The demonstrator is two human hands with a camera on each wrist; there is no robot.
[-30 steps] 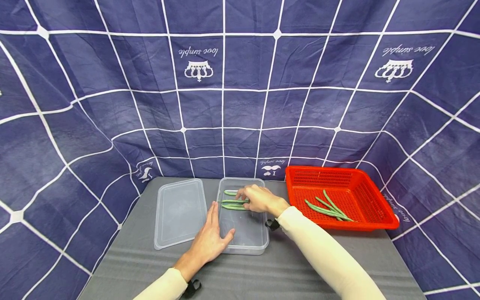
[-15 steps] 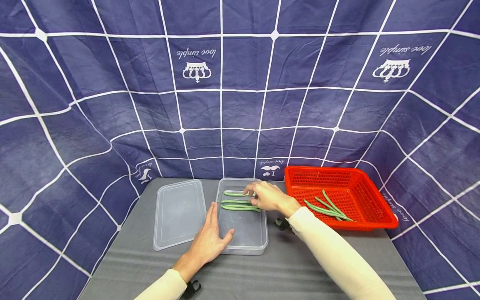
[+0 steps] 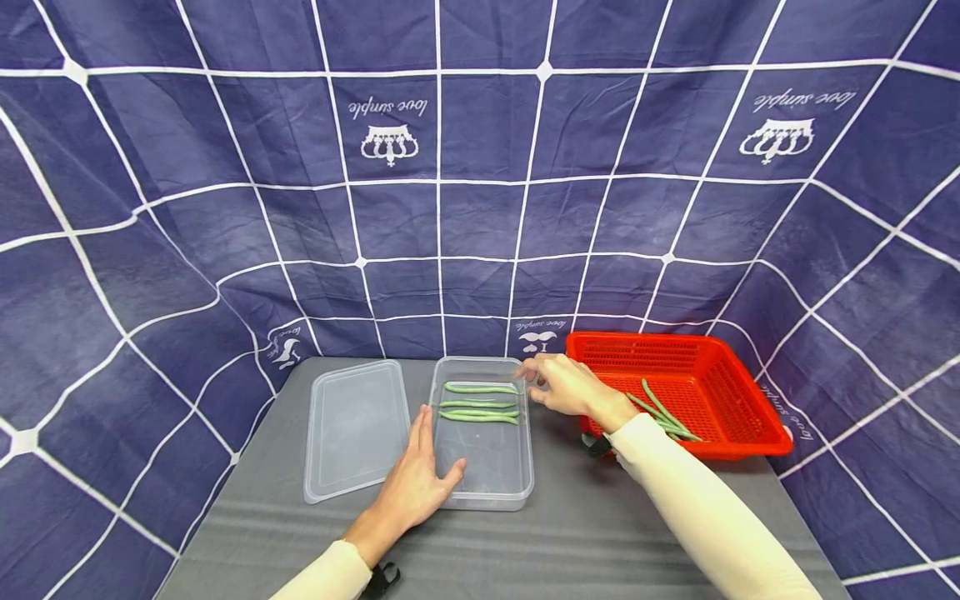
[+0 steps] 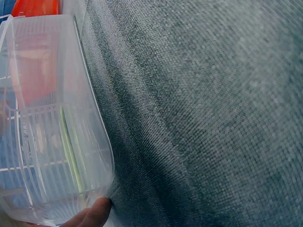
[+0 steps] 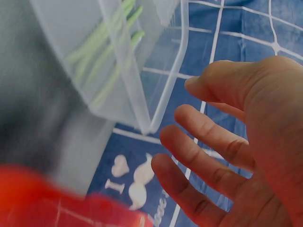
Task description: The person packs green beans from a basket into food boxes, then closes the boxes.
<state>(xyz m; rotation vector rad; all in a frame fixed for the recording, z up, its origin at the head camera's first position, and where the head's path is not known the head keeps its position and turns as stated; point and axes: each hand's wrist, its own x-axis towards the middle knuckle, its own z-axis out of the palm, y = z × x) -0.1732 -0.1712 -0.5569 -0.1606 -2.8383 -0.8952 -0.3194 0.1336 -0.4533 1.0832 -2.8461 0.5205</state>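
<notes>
A clear plastic container sits mid-table with several green beans lying crosswise inside its far half. My left hand rests along the container's left side, fingers straight and thumb spread over the rim. In the left wrist view, its fingertips touch the container wall. My right hand is over the container's far right edge, on the side toward the red basket. The right wrist view shows its fingers loosely bent and apart, with nothing between them.
On the right stands a red plastic basket with several more green beans in it. A clear lid lies flat left of the container. Blue checked cloth hangs behind and at both sides of the grey table.
My right hand has let go of a green bean in the container and moved right, past its rim toward the basket. The left hand has stayed at the container's side.
</notes>
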